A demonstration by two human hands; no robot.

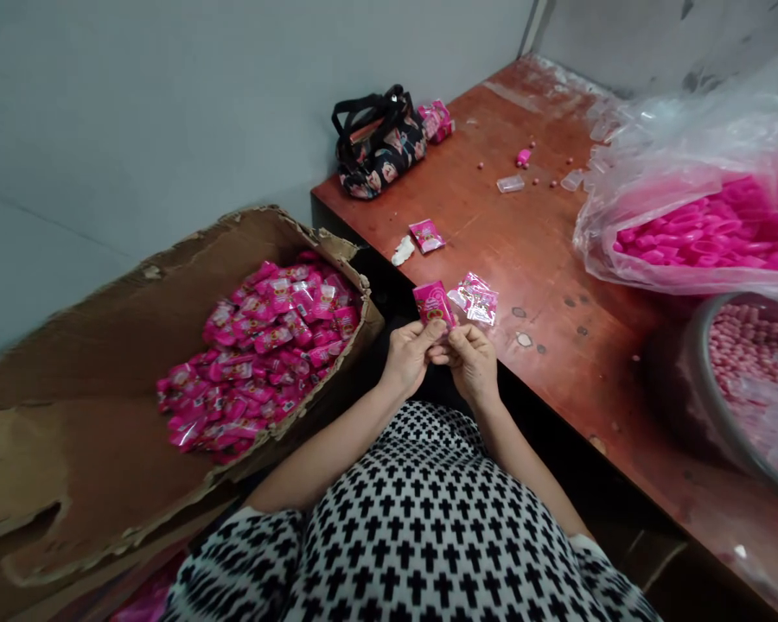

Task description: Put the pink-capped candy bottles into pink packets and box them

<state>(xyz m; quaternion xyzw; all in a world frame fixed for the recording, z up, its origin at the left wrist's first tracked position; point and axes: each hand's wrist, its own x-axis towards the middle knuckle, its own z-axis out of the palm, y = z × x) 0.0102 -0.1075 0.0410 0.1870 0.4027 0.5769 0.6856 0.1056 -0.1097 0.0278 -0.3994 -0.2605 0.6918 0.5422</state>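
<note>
A small pink printed packet [434, 302] is held up between both hands, just over the near edge of the table. My left hand [410, 354] pinches its lower left part between thumb and fingers. At its lower right corner, my right hand [473, 358] is closed with thumb and fingertips on the packet. Right behind it, several flat shiny pink packets [480, 302] lie on the table. Another pink packet [427, 235] lies farther back, beside a crumpled white scrap [403, 250]. The packet's lower edge is hidden by my fingers.
To the left stands a torn cardboard box [104, 406] with a heap of filled pink packets [265, 345]. On the red-brown table [557, 345] are a floral bag [382, 155], a plastic sack of pink pieces [706, 225], a tub of pink beads [706, 345] and a clear cup [511, 184].
</note>
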